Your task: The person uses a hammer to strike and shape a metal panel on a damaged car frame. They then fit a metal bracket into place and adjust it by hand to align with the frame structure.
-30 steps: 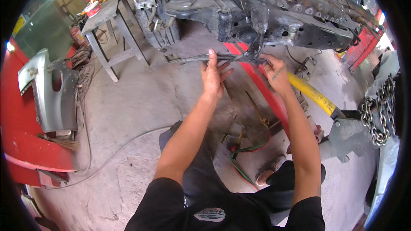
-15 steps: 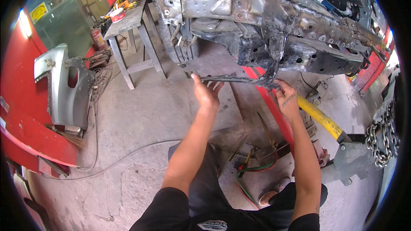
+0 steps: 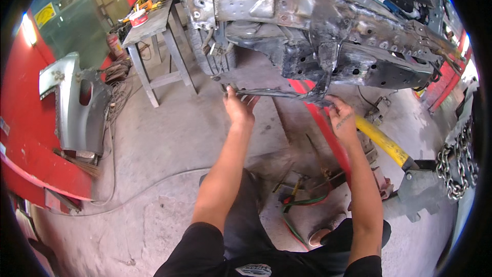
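A long dark metal bracket [image 3: 271,92] lies crosswise beneath the stripped, rust-marked car body frame [image 3: 291,5], meeting a vertical dark piece at its right. My left hand [image 3: 239,106] grips the bracket near its left end, thumb on top and fingers behind it. My right hand [image 3: 342,116], with fingers curled, holds the right end where it meets the vertical piece. A red beam [image 3: 323,128] and a yellow bar [image 3: 383,141] run below and beside my right hand.
A grey stand [image 3: 148,36] carries a yellow cable and red tub at upper left. A silver fender [image 3: 82,128] leans on a red structure [image 3: 31,166]. Chains [image 3: 454,169] hang at right. Hoses [image 3: 302,201], tools and a grey cable [image 3: 154,185] lie on the floor.
My left hand has slid left along the bracket toward its end. My right hand keeps its hold. The view has shifted, so the car frame sits lower in the picture than a second ago.
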Action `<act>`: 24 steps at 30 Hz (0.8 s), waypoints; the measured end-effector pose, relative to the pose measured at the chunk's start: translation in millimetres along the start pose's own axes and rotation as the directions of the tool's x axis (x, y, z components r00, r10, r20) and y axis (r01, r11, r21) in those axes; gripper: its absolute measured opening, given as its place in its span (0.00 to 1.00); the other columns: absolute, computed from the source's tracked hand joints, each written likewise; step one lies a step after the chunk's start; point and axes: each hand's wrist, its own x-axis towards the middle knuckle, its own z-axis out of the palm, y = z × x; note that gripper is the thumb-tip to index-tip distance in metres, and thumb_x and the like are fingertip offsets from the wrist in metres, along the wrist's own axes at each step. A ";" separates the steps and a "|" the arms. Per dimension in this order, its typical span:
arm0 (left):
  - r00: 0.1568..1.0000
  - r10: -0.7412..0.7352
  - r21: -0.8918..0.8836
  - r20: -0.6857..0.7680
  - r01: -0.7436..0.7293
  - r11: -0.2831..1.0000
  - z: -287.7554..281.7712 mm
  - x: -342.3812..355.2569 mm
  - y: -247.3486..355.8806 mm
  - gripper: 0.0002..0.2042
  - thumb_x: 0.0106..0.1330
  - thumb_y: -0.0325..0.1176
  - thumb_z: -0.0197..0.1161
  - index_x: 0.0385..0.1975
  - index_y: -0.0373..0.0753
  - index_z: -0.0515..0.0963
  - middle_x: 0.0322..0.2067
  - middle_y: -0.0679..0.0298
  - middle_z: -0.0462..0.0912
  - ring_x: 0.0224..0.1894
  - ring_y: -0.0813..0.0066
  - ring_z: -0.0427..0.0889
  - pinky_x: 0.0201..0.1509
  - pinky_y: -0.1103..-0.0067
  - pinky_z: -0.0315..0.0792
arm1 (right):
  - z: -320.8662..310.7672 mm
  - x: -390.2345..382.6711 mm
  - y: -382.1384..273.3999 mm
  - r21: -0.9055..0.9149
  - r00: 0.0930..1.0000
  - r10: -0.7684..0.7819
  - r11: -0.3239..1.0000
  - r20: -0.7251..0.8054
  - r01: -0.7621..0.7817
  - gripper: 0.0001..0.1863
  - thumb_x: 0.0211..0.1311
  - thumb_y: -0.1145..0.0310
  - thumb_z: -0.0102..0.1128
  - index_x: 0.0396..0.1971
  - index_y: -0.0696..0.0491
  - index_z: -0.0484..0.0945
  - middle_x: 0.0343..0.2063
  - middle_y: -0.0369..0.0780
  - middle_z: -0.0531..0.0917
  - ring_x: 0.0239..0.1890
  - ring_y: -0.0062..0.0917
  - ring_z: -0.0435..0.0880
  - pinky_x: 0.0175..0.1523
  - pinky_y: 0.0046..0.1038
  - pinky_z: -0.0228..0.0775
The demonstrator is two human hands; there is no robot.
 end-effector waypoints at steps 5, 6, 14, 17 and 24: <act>0.999 -0.002 -0.008 0.042 0.003 1.000 -13.8 16.3 -1.8 0.22 0.78 0.49 0.48 0.59 0.39 0.61 0.55 0.50 0.71 0.50 0.46 0.78 0.48 0.51 0.81 | 0.5 -1.5 -9.8 0.009 1.000 -0.017 1.000 -0.011 0.017 0.17 0.61 0.79 0.52 0.49 0.57 0.82 0.45 0.52 0.85 0.46 0.44 0.84 0.54 0.37 0.74; 0.999 -0.004 -0.014 0.045 0.005 1.000 -11.2 14.6 -2.5 0.21 0.78 0.49 0.48 0.60 0.39 0.61 0.55 0.50 0.70 0.50 0.46 0.78 0.49 0.50 0.81 | 1.3 -0.8 -4.0 0.008 0.999 -0.039 0.999 -0.025 0.039 0.18 0.60 0.79 0.52 0.49 0.57 0.82 0.45 0.52 0.85 0.47 0.46 0.83 0.55 0.38 0.73; 0.999 0.000 0.029 0.046 -0.001 1.000 -9.1 9.4 0.4 0.21 0.78 0.48 0.48 0.61 0.39 0.61 0.55 0.49 0.69 0.52 0.49 0.76 0.53 0.50 0.80 | 6.1 -3.6 -1.8 0.086 0.991 -0.114 0.989 -0.074 0.121 0.18 0.61 0.77 0.54 0.51 0.57 0.81 0.45 0.51 0.84 0.47 0.44 0.83 0.55 0.38 0.74; 0.999 0.002 0.034 0.039 -0.003 0.999 -5.3 5.3 0.3 0.22 0.78 0.47 0.49 0.62 0.40 0.61 0.56 0.49 0.68 0.53 0.51 0.75 0.54 0.51 0.79 | 3.1 -3.2 -5.0 0.107 0.989 -0.125 0.985 -0.076 0.133 0.17 0.62 0.74 0.57 0.52 0.56 0.81 0.45 0.51 0.84 0.47 0.42 0.83 0.54 0.37 0.74; 0.999 -0.028 0.041 0.045 0.026 0.999 -2.0 1.9 1.1 0.23 0.77 0.46 0.49 0.65 0.41 0.64 0.64 0.48 0.60 0.61 0.49 0.70 0.64 0.50 0.73 | 6.0 1.4 -28.6 0.183 0.993 0.026 0.983 -0.115 -0.005 0.20 0.70 0.58 0.59 0.51 0.58 0.79 0.39 0.51 0.85 0.38 0.41 0.85 0.48 0.36 0.76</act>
